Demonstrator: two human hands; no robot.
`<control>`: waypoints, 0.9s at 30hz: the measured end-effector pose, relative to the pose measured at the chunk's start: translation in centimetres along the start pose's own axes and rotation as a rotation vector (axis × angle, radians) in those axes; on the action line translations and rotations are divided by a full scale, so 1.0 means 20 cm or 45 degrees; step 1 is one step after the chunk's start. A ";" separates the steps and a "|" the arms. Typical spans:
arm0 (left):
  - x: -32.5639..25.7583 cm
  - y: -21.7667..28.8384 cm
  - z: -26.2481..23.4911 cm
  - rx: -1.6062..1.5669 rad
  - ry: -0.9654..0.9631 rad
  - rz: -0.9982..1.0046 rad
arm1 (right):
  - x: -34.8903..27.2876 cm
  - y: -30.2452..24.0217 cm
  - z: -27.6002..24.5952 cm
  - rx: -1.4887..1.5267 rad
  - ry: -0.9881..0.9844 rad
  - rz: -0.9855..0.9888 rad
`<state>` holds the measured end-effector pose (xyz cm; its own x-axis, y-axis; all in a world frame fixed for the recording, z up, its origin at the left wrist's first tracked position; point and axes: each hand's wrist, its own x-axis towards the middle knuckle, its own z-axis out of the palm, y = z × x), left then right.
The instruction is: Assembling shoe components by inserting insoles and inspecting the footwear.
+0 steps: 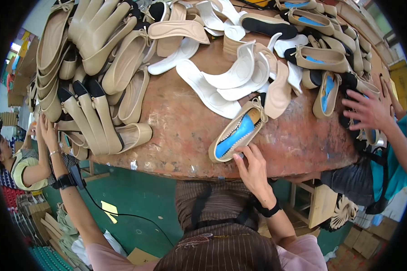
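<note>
A beige ballet flat (pixel 218 146) with a black toe, a small bow and a blue lining lies near the table's front edge. At its heel rim is my right hand (pixel 254 170), thumb and forefinger closed on the edge. Far to the left, my left hand (pixel 49 132) reaches up beside a stack of nested beige flats (pixel 49 97). Its fingers are partly lost against the shoes, so their grip is unclear. White insoles (pixel 208 92) and a beige padded insole (pixel 277 92) lie just beyond the ballet flat.
More beige shoes (pixel 126 63) crowd the table's left side. Blue-lined flats (pixel 321 58) pile up at the right, where a co-worker's hand (pixel 368 110) reaches in. Another person (pixel 27 169) stands at the left. A black cable (pixel 122 214) hangs from my left wrist.
</note>
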<state>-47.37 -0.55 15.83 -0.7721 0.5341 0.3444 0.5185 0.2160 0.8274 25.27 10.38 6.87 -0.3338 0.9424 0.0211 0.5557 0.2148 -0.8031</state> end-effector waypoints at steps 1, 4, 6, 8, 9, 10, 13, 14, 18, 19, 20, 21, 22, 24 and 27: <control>-0.06 0.05 -0.02 0.015 0.021 0.088 | 0.01 0.00 0.01 0.053 0.010 -0.001; -0.51 0.50 0.27 0.228 0.396 0.420 | 0.00 -0.01 -0.01 0.149 0.069 0.066; -0.91 0.79 0.53 0.129 0.497 0.547 | -0.01 -0.05 -0.03 0.210 0.102 0.107; -1.29 0.95 0.72 -0.020 0.148 0.780 | -0.02 -0.12 -0.01 0.396 0.105 0.087; -1.51 0.93 0.85 -0.161 -0.183 0.570 | -0.04 -0.13 0.01 0.470 0.073 0.110; -1.65 0.95 0.91 0.045 -0.616 0.519 | -0.03 -0.14 0.03 0.410 0.048 -0.050; -1.95 1.04 1.16 -0.421 -1.202 0.013 | -0.03 -0.22 0.09 0.510 -0.126 -0.191; -1.99 1.06 1.21 -0.434 -1.157 -0.167 | -0.04 -0.22 0.11 0.380 -0.121 -0.261; -2.01 1.01 1.26 -0.556 -1.022 -0.442 | -0.01 -0.16 0.02 0.299 -0.112 -0.295; -2.01 1.00 1.25 -0.566 -1.038 -0.426 | 0.01 -0.12 -0.02 0.224 0.006 -0.295; -2.00 1.00 1.23 -0.533 -1.073 -0.359 | 0.02 -0.06 -0.07 0.154 0.097 -0.242; -1.99 1.01 1.20 -0.499 -1.100 -0.290 | 0.04 -0.01 -0.12 0.085 0.184 -0.192; -1.99 1.00 1.18 -0.462 -1.098 -0.238 | 0.05 0.04 -0.16 0.007 0.294 -0.150; -1.94 0.97 1.16 -0.448 -1.217 -0.255 | 0.09 0.13 -0.26 -0.055 0.432 -0.007; -1.89 1.00 1.20 -0.451 -1.372 -0.238 | 0.14 0.22 -0.40 -0.039 0.505 0.203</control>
<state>1.04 3.11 8.73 -0.0221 0.9766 -0.2141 0.1647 0.2148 0.9627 32.93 16.08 8.14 0.0737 0.9887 0.1301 0.6012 0.0600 -0.7969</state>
